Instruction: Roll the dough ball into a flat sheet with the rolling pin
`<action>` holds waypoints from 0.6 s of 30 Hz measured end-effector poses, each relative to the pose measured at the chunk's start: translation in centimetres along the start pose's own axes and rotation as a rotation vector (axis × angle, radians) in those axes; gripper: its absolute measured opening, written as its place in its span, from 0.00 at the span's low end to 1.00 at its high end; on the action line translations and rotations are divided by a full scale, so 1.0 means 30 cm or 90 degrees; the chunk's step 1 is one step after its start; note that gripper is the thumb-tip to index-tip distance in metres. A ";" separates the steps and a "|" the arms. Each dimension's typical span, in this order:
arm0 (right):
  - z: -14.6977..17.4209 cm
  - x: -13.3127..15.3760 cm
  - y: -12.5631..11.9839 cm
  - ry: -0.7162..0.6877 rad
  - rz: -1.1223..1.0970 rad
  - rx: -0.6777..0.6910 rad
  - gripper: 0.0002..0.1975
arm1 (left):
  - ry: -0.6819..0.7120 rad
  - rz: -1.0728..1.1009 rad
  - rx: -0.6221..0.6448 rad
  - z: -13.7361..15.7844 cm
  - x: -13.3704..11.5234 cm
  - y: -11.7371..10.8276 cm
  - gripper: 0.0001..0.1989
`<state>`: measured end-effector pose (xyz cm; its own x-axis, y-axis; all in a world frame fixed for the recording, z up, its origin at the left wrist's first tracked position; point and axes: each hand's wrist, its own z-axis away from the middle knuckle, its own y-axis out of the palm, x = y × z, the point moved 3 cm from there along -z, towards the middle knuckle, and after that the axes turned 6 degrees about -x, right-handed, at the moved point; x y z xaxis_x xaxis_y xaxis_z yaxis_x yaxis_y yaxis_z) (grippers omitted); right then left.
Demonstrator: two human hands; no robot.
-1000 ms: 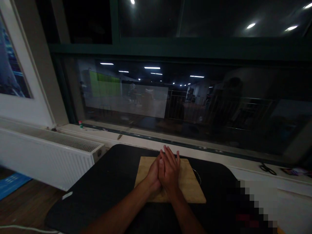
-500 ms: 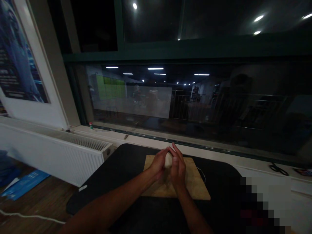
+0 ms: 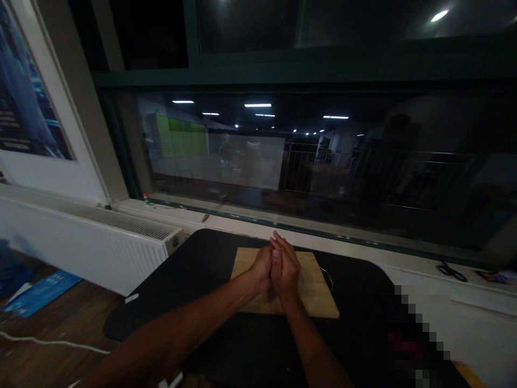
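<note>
My left hand point(image 3: 263, 268) and my right hand point(image 3: 286, 268) are pressed together, cupped palm to palm above a wooden cutting board point(image 3: 318, 296). Between the palms is a pale ball of dough, seen half a second ago but now covered by the fingers. The right fingers lie over the left hand and point up and away from me. Beneath the hands the board rests flat on a black table point(image 3: 181, 275). A thin metal ring or rim point(image 3: 329, 277) shows past the board's right edge.
A small white piece point(image 3: 131, 298) lies near the table's left edge. Beyond the table runs a windowsill point(image 3: 238, 220) with black scissors point(image 3: 452, 271) at its right. A white radiator point(image 3: 92, 242) stands left. Blue packaging point(image 3: 48, 291) and a white cable point(image 3: 56, 343) are on the floor.
My hands have closed further together, so the dough ball that showed between them is now hidden. The view has shifted slightly.
</note>
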<state>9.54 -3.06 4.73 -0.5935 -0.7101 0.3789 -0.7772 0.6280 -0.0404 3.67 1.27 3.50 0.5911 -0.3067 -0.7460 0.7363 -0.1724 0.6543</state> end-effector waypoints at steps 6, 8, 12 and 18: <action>-0.007 0.003 -0.001 0.136 -0.019 -0.085 0.14 | -0.079 0.061 -0.044 0.019 -0.045 0.038 0.23; -0.015 0.001 -0.002 0.155 -0.014 -0.109 0.10 | -0.080 0.063 -0.080 0.019 -0.042 0.054 0.24; -0.037 -0.007 -0.013 0.178 -0.012 -0.108 0.14 | -0.103 -0.001 -0.025 0.037 -0.051 0.075 0.20; -0.027 -0.091 -0.064 0.203 0.023 -0.104 0.16 | 0.028 -0.089 0.030 0.292 -0.215 -0.155 0.13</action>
<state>12.83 -2.07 4.53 -0.5052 -0.5678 0.6499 -0.6977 0.7119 0.0796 -6.47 -4.16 6.35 0.4984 -0.2354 -0.8344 0.7969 -0.2546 0.5479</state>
